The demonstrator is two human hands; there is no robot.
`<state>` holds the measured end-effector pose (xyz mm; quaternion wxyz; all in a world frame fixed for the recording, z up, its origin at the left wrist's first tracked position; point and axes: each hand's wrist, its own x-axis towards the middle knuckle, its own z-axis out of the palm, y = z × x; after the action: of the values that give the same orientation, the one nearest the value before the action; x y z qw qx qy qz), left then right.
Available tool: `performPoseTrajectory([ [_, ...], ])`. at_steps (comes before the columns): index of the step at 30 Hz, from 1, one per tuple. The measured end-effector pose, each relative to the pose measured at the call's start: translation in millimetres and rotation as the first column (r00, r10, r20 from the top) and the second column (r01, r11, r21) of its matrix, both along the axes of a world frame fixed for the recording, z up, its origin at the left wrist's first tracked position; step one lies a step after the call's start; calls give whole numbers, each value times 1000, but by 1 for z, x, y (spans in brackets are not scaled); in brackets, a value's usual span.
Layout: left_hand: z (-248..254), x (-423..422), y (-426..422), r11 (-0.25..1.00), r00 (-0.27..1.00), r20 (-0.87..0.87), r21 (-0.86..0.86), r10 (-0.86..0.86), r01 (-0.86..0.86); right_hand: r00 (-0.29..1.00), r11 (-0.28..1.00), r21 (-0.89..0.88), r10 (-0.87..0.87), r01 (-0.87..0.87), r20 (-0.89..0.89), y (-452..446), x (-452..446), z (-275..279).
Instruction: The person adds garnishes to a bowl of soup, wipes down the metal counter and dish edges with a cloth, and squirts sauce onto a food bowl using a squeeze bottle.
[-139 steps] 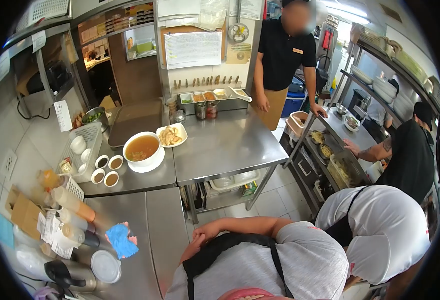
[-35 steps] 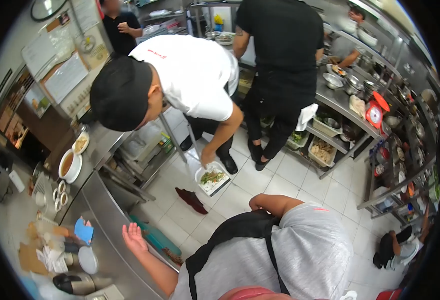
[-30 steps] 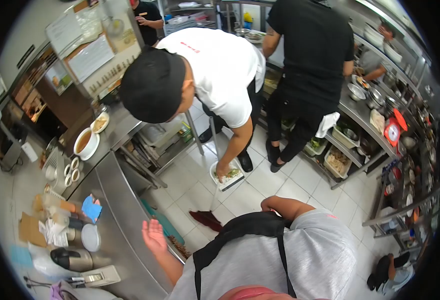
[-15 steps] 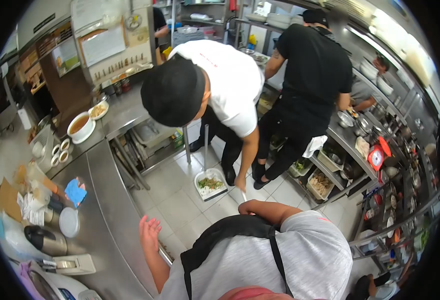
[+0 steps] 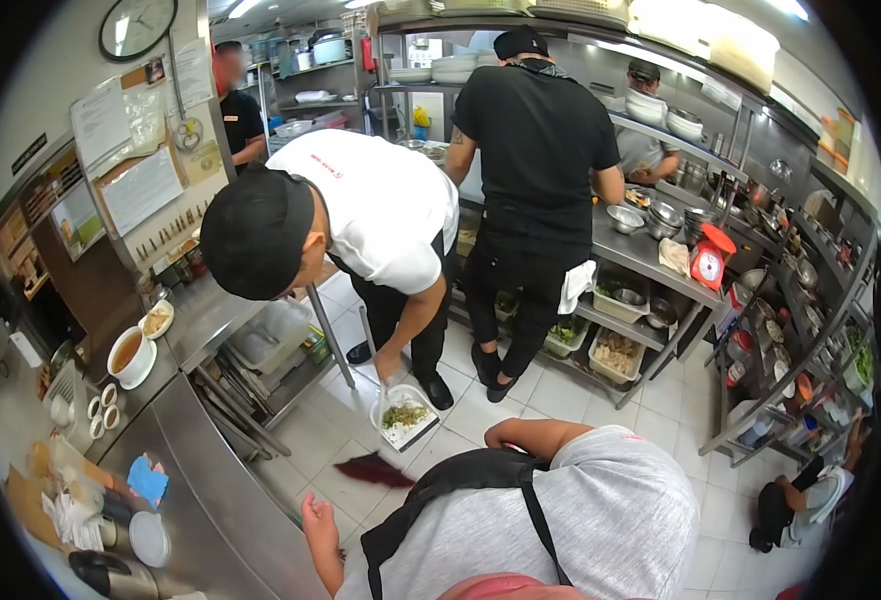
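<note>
My left hand (image 5: 320, 522) is raised beside the steel counter (image 5: 210, 510), its fingers loosely bent and nothing visible in them. My right arm (image 5: 525, 434) is folded in front of my black apron (image 5: 460, 480); the fingers are hidden, so what they do is unclear. Ahead of me a co-worker in a white shirt (image 5: 380, 215) bends down, one hand (image 5: 388, 363) at the handle of a broom with a dark red head (image 5: 375, 470). Just behind the broom head, a white dustpan (image 5: 422, 436) holds food scraps on the tiled floor.
Soup in a white bowl (image 5: 130, 357), small cups (image 5: 109, 396) and a blue cloth (image 5: 147, 480) sit on the left counter. A co-worker in black (image 5: 530, 150) stands at the right-hand counter near a red scale (image 5: 708, 262). Someone crouches (image 5: 800, 505) at far right.
The co-worker's hand and the broom have moved left, away from my right arm, and the broom head now shows. My left hand's fingers have curled in. The view has tilted up and turned right.
</note>
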<state>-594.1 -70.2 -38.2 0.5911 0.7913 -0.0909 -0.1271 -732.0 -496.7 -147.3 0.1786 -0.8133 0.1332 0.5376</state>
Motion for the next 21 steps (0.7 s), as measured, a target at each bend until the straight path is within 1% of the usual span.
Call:
performPoseTrajectory([
  [2,4,-1,-1,1000,1000,-1,22,-13,13,1000,1000,-6,11,-11,3,2,-4,8],
  [5,6,-3,-3,998,999,-54,-60,-4,1,999,999,29,-36,36,25,4,-10,10],
  [6,11,-6,-4,999,999,-50,-42,-7,5,1000,997,70,-21,20,4,3,-9,9],
  [9,13,-10,-4,997,999,21,64,-38,36,999,999,40,-34,34,-4,4,-12,3],
  [10,12,-9,-4,997,999,5,69,-44,44,997,998,26,-51,49,53,5,-15,2],
  [13,14,-10,-6,982,997,-18,174,-70,72,995,999,15,-47,46,90,6,-15,-1],
  [16,14,-14,-7,969,994,-47,224,-96,104,996,999,23,-37,35,85,12,-16,7],
  [19,7,-12,-6,962,993,-21,246,-116,117,988,1000,-13,-5,7,154,14,-16,12],
  [21,16,-16,-8,932,990,-19,334,-143,141,990,1000,5,-26,25,139,13,-13,11],
])
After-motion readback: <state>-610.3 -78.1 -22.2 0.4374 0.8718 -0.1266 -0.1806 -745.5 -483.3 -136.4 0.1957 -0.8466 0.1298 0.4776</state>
